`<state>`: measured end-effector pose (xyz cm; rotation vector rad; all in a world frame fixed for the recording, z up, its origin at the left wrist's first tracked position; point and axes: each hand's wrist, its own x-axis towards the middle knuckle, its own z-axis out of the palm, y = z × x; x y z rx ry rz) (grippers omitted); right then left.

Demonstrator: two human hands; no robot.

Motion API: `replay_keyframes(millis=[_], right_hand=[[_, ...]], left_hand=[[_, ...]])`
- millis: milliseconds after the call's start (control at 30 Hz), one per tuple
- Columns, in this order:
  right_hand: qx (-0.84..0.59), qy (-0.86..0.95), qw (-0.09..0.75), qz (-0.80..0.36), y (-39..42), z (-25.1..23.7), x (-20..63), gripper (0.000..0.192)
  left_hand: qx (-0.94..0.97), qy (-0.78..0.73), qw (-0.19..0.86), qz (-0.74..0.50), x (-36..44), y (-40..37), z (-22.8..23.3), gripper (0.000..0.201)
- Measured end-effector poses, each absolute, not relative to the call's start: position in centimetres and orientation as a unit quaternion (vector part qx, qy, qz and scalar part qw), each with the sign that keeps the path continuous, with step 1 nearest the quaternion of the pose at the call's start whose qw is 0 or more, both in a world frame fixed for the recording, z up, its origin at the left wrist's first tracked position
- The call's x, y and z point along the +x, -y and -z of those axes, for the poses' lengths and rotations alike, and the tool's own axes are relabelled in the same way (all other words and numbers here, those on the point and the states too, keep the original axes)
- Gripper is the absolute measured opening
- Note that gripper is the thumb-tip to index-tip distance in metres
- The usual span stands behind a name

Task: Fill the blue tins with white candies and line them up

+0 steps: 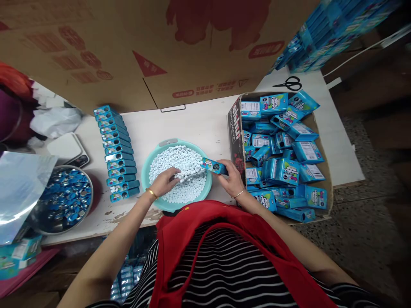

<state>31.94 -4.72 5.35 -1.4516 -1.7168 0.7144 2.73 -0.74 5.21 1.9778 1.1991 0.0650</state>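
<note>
A small blue candy box (214, 166) is gripped in the right hand (231, 177) and held tilted over the right rim of the teal basin (145, 167), mouth toward the heap of white pellets (180, 171). The left hand (165, 180) is cupped, fingers curled into the pellets beside the box mouth. Step judged in hand: filling the box. The next move is judged to call for pellets pushed into the narrow opening without spill. A row of like boxes (117, 154) is laid out left of the basin; a carton of blue boxes (282, 158) stands just right. Whether pellets are pinched cannot be told; the box opening is hidden by the fingers.
</note>
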Motion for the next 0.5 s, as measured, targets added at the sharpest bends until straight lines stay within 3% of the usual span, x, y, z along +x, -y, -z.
replay_keyframes(millis=[167,500], right_hand=[[-0.531,0.716,0.361,-0.273,4.6,-4.9,30.5,0.036],[-0.47,0.752,0.359,-0.289,4.5,-4.4,27.8,0.043]], left_hand=[[0.818,-0.433,0.375,-0.054,2.4,0.1,-12.6,0.025],[0.866,-0.436,0.174,0.172,8.2,-0.2,-21.0,0.025]])
